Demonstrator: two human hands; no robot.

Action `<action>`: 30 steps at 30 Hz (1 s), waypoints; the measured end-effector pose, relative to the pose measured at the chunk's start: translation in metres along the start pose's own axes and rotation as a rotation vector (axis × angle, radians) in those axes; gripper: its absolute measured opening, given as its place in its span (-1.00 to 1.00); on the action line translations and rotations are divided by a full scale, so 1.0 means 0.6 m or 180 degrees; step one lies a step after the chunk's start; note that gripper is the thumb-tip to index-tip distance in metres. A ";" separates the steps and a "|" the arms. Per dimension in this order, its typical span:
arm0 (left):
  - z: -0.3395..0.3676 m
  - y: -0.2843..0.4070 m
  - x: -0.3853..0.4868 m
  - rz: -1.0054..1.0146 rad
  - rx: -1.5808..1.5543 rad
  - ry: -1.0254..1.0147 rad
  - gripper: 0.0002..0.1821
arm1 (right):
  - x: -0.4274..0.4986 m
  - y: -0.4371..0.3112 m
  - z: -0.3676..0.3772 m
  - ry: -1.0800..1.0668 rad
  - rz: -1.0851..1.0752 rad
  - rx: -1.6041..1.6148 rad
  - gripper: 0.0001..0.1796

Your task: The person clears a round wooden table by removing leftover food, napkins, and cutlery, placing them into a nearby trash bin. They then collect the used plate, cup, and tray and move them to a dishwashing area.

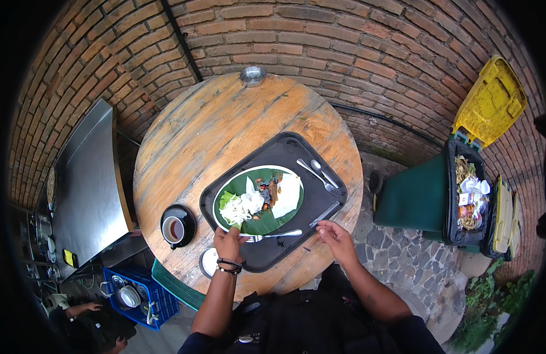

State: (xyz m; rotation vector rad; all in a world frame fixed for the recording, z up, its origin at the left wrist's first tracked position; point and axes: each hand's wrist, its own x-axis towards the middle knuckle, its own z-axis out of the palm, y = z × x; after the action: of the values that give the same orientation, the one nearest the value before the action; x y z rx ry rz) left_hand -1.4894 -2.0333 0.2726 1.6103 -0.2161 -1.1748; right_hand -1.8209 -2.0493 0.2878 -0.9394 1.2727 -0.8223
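An oval white plate (300, 172) lined with a banana leaf (264, 225) lies on a black tray (273, 256). Pale shredded food (242, 208), dark food scraps (268, 194) and a crumpled white paper (286, 197) are on it. My left hand (228, 244) is at the plate's near left rim, fingers closed about the edge. Beside those fingers lies a piece of metal cutlery (282, 233). My right hand (336, 241) hovers at the tray's right near edge, fingertips by a small clear strip (321, 216); whether they pinch it is unclear. A fork (318, 176) and spoon (323, 171) rest far right on the tray.
On the round wooden table (189, 132) stand a black cup and saucer (178, 225), a round white item (208, 262) and a glass ashtray (253, 76). Right is a green bin (410, 194) full of waste. Left are a steel counter (87, 190), a blue crate (162, 305) and another person (91, 325).
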 end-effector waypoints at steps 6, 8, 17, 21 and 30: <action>0.132 0.043 -0.135 0.0061 0.0276 -0.0589 -0.71 | -0.025 -0.059 -0.053 -0.0445 -0.0227 0.2386 -0.39; 0.197 0.041 -0.171 0.0072 0.0432 -0.0829 -0.68 | -0.047 -0.072 -0.113 -0.0130 -0.0210 0.2280 -0.40; 0.579 -0.068 -0.393 0.0225 0.0185 -0.2346 -0.46 | -0.178 -0.096 -0.502 0.1094 -0.0731 0.1885 -0.53; 0.762 -0.134 -0.470 0.0024 0.0377 -0.2889 -0.56 | -0.233 -0.099 -0.681 0.1625 -0.0751 0.1821 -0.57; 1.095 -0.193 -0.601 0.0021 0.1387 -0.3660 -0.63 | -0.330 -0.151 -0.943 0.2369 0.0380 0.0636 -0.52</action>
State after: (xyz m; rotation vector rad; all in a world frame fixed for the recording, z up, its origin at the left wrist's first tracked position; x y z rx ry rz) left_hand -2.2187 -2.1702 0.4279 1.0770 -1.2704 -2.0333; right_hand -2.4065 -1.9726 0.4239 -0.3862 1.8140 -1.2371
